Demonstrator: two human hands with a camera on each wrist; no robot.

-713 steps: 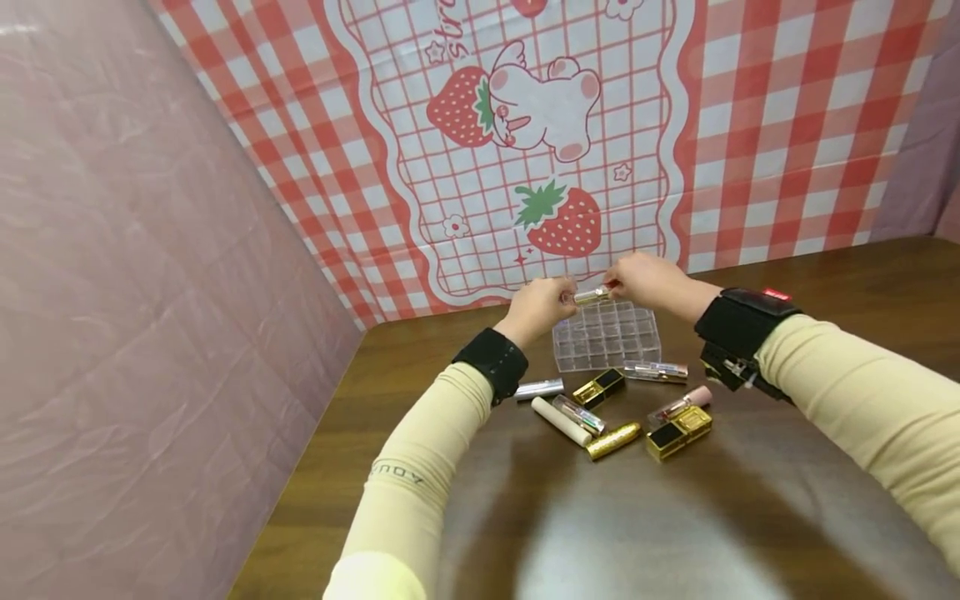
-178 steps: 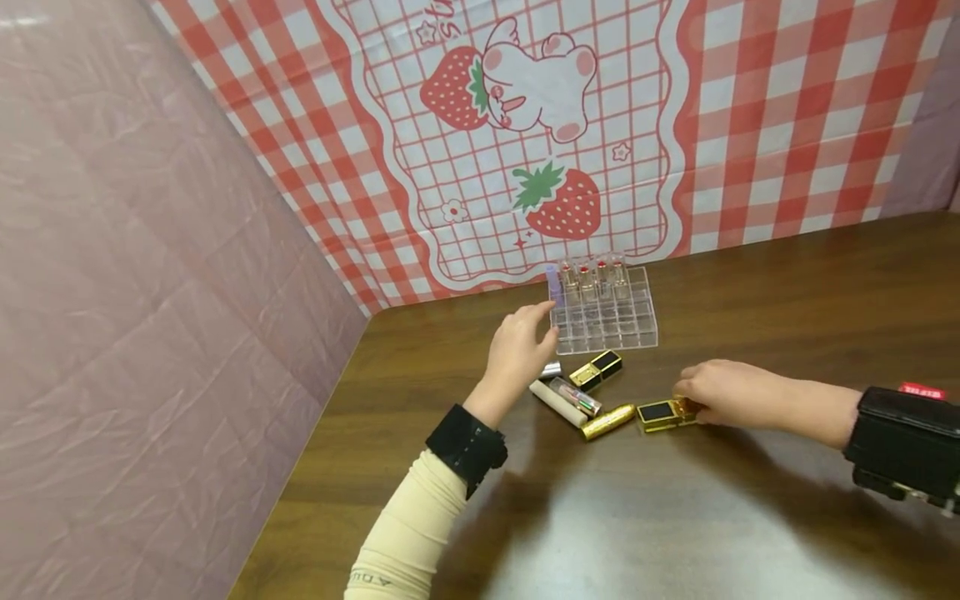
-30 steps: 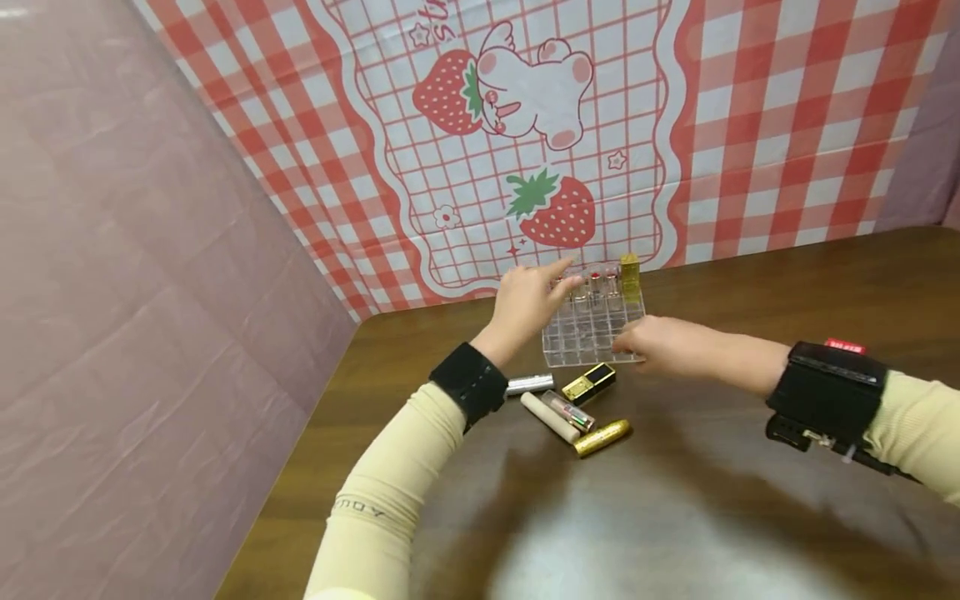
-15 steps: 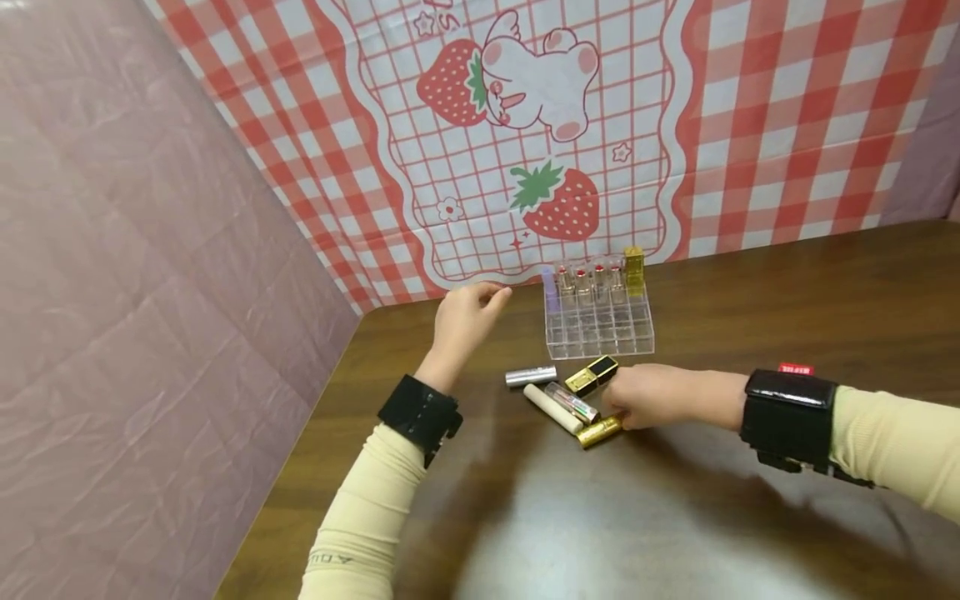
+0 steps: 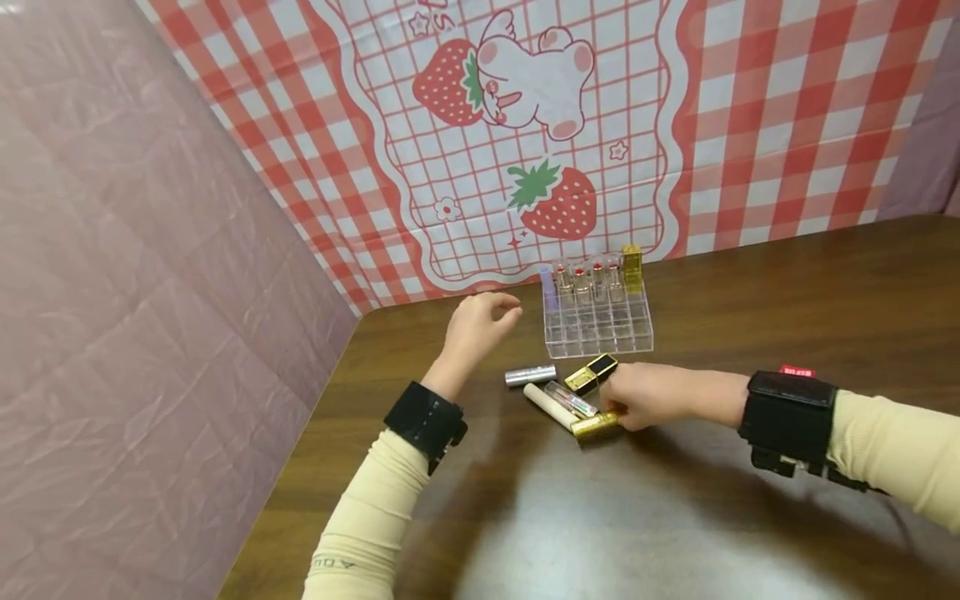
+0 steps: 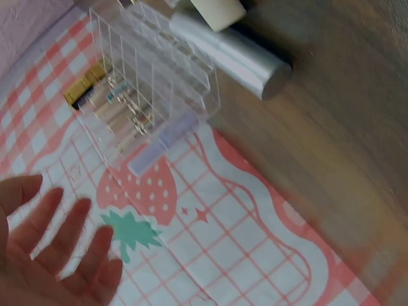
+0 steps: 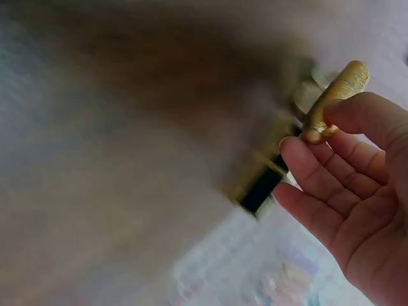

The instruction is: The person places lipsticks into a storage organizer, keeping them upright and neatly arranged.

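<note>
My right hand (image 5: 645, 393) pinches a gold lipstick tube (image 5: 596, 427) between thumb and fingers; the right wrist view shows the gold lipstick tube (image 7: 338, 99) clearly in that grip. Beside those fingers lies a black-and-gold lipstick (image 5: 592, 373). My left hand (image 5: 480, 325) hovers left of the clear organizer (image 5: 600, 342), fingers loosely bent and holding nothing; the left wrist view shows the palm and spread fingers of the left hand (image 6: 60, 248). In the organizer's back row stand a lilac tube (image 5: 549, 289), several clear lipsticks with red tops (image 5: 580, 283) and a gold lipstick (image 5: 632, 268).
On the wooden table (image 5: 585, 517) lie a silver tube (image 5: 530, 376), a cream tube (image 5: 550, 406) and a clear tube (image 5: 572, 400), close together in front of the organizer. A red-and-white checked cloth (image 5: 787, 125) hangs behind the table.
A gold lipstick has joined the organizer's back row since about six seconds ago. Over the last second, my right hand moved from the organizer to the gold tube and gripped it; my left hand drew back leftward.
</note>
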